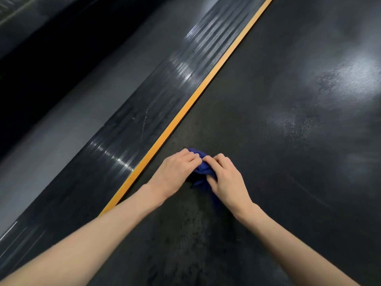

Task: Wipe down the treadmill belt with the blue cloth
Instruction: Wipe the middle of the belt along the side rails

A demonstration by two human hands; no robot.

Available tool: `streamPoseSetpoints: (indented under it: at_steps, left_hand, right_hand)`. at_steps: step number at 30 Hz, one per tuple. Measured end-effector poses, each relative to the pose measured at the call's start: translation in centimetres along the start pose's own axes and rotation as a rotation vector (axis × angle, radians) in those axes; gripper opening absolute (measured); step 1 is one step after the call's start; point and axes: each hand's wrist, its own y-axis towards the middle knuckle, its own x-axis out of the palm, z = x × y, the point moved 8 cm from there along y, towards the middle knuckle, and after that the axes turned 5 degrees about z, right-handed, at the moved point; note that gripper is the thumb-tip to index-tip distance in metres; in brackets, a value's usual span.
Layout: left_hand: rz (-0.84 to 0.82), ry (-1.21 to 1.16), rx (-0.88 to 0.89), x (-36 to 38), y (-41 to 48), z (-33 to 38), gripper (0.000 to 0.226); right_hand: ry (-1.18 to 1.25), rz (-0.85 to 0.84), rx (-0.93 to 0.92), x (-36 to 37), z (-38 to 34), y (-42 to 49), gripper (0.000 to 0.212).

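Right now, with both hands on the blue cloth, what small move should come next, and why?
Probably push the bunched blue cloth forward along the black textured treadmill belt. The left hand and right hand both grip it near the orange edge strip, and the belt ahead shows hazy smears.

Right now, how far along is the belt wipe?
Early, apparently. Done: a darker mottled patch nearer the person suggests wiping. In hand: left hand and right hand grip the bunched blue cloth on the belt, beside the orange stripe. Left: hazy smudges farther right.
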Motion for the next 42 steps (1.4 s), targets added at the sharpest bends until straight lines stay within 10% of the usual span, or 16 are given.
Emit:
streamPoseSetpoints:
  at_steps: [14,20,28,32,35,42]
  left_hand:
    - [0.103,0.244,-0.481,-4.2,-3.8,-9.0,0.059]
    - [0.062,0.333,-0.377,-4.3,-4.1,-7.9,0.052]
    - [0.008,0.256,-0.449,-4.4,-4.8,-8.8,0.06]
    - [-0.016,0.233,-0.45,-4.7,-5.0,-9.2,0.064]
    - [-0.082,0.22,-0.45,-4.2,-5.9,-9.4,0.075]
    - [-0.152,0.18,-0.43,-3.8,-5.9,-10.0,0.079]
  right_hand:
    - [-0.13,-0.074,-0.165,1.9,-0.8,3.9,0.06]
    - [-0.104,-0.154,-0.521,4.4,-4.0,3.4,0.064]
    - [0.136,0.086,0.11,2.9,-1.9,8.0,0.053]
    - [0.039,-0.192,-0.434,5.8,-7.4,2.6,0.075]
    - [-0.022,-0.222,-0.681,4.9,-5.6,4.2,0.051]
    - [0.008,0.128,0.18,1.2,2.3,9.9,0.061]
